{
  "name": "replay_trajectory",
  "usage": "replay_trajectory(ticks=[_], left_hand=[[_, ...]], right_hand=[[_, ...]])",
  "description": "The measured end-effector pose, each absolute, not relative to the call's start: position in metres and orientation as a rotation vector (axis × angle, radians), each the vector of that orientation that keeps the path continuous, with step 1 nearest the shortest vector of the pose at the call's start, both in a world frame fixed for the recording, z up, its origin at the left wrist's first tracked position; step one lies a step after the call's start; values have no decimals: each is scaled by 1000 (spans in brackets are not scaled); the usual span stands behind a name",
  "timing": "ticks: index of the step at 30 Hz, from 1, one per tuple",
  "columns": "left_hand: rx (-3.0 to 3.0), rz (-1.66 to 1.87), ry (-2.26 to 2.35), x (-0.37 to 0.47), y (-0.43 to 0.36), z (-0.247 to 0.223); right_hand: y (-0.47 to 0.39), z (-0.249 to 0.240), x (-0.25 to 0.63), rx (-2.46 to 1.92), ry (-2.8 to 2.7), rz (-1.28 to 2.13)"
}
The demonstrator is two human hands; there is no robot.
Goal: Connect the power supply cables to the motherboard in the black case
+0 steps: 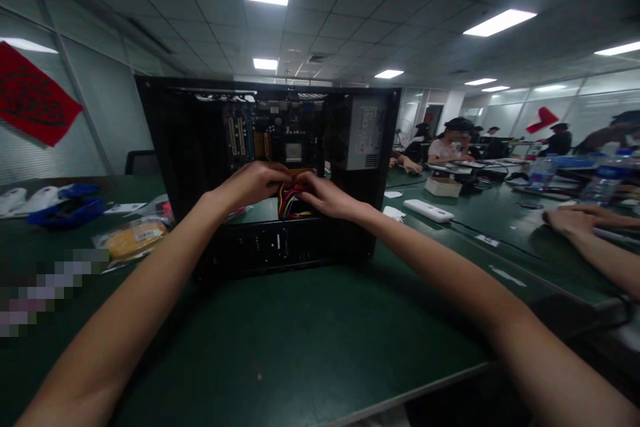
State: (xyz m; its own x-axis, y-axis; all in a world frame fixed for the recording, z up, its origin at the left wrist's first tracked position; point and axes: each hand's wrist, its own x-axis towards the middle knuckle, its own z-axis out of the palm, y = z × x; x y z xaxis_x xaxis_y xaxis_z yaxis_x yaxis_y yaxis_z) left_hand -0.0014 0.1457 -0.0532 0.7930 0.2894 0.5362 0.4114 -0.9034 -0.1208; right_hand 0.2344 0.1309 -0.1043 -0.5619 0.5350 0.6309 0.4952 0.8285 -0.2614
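Note:
An open black computer case point(200, 133) lies on its side on the green table point(310, 340), with the motherboard point(280, 133) and a grey power supply point(365, 130) showing inside. Both my arms reach into it. My left hand point(255, 183) and my right hand point(325, 195) meet at a bundle of red, yellow and black wires point(291, 203) near the case's lower middle. The fingers of both hands close around the bundle's plug end, which they hide.
A wrapped bun point(133, 240) and blue-and-white items point(60, 203) lie at the left. A white remote-like bar point(429, 211) lies right of the case. Another person's hand point(575, 220) rests at the right edge. Several people sit at the far tables with bottles point(543, 173).

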Motion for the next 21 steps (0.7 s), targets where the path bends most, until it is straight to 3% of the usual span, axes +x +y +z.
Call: replay_trajectory(ticks=[10,21], left_hand=[[-2726,-593,-905,-9,169,-69],[-2729,-730,-1064,-5,165,-81]], right_hand=[[134,-105,236,-720,-2329,79],[133,-100,227,-1084,-2298,12]])
